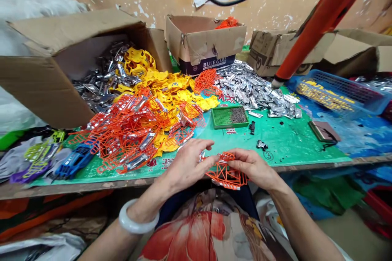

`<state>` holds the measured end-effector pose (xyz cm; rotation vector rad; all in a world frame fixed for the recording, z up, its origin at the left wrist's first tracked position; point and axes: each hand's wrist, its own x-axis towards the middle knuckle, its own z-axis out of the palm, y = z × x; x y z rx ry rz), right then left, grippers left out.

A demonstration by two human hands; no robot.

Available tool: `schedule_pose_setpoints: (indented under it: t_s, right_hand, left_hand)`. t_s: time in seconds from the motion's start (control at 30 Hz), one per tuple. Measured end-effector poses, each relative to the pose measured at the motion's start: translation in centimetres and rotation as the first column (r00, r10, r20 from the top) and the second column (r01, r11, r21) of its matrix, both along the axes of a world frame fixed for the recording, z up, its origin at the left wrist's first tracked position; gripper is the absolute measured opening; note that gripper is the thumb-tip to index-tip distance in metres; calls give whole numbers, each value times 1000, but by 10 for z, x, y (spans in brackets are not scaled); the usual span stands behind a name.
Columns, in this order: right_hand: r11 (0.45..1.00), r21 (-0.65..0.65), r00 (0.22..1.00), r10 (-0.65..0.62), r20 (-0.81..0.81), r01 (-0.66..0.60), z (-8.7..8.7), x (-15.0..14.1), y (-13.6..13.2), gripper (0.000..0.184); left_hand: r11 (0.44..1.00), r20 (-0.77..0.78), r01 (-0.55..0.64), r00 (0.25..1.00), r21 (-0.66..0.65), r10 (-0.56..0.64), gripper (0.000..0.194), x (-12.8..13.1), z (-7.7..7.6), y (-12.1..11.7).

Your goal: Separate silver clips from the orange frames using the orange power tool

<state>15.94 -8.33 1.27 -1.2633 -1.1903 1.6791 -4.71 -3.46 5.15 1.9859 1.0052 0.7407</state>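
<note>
Both hands hold one orange plastic lattice frame (226, 172) just over the table's near edge, above my lap. My left hand (190, 164) pinches its left side, with a small silver piece showing between the fingers. My right hand (252, 167) grips the frame's right side, fingers curled round it. A white bangle (137, 220) sits on my left wrist. A big heap of orange lattice frames (128, 130) mixed with silver parts lies to the left on the green mat (284, 142).
Yellow plastic parts (165, 85) and silver pieces spill from an open carton (61, 57). Silver parts (254, 89) are piled at centre right, beside a small green tray (230, 117). An orange electric screwdriver (318, 20) hangs at upper right. A blue basket (339, 91) stands right; blue, purple and green frames (45, 159) lie left.
</note>
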Motion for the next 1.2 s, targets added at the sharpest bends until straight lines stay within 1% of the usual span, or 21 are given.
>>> schedule_pose_setpoints:
  t_s: [0.07,0.1,0.13,0.2,0.27,0.33,0.4,0.47,0.53,0.63,0.7,0.83,0.97,1.1,1.2]
  right_hand:
    - [1000,-19,1000,1,-25,-2,0,0,0,27]
    - [1000,-28,1000,-6,-31,5,-1,0,-1,27]
    - [999,-36,999,-16,-34,15,-1,0,-1,27]
    - [998,-48,999,-40,-33,38,-2,1,-2,24]
    - [997,-58,998,-52,-26,51,-3,2,-3,23]
    - [997,-60,998,-51,-22,49,-3,3,-3,22]
    - [996,-73,998,-56,-32,53,-4,2,-3,22]
    - [993,-97,997,-73,-38,69,-5,1,-1,24]
    - [990,-116,995,-89,-37,84,-5,0,0,26]
    - [989,-118,995,-91,-35,86,-6,-1,2,26]
    - [989,-119,995,-91,-32,87,-6,-1,2,25]
    - [987,-120,993,-109,-40,104,-7,-1,1,25]
    - [985,-124,993,-119,-10,117,-6,-2,0,26]
    - [984,-104,989,-143,21,145,-6,-3,-1,26]
    - [980,-96,984,-175,17,176,-8,-4,-1,27]
  left_hand:
    - [988,-22,45,999,-149,-49,24,6,1,10]
    - [967,-20,83,996,-241,-91,23,9,0,14]
    - [934,-11,123,991,-336,-134,22,11,-2,17]
    - [838,19,187,978,-512,-207,21,13,-8,20]
    - [751,36,209,970,-626,-240,22,15,-15,21]
    - [706,42,203,970,-679,-239,23,15,-21,20]
    - [681,41,193,972,-706,-233,23,14,-25,19]
    - [652,50,191,972,-734,-229,23,13,-25,19]
    - [610,76,201,972,-766,-224,25,11,-24,19]
    - [558,119,200,977,-805,-180,30,11,-22,19]
    - [543,131,194,980,-817,-153,32,11,-22,18]
    - [537,139,176,984,-825,-109,33,11,-23,16]
    - [525,146,153,988,-837,-55,33,12,-25,13]
    - [534,146,142,989,-833,-33,29,11,-26,12]
    - [540,135,136,990,-830,-43,30,11,-24,11]
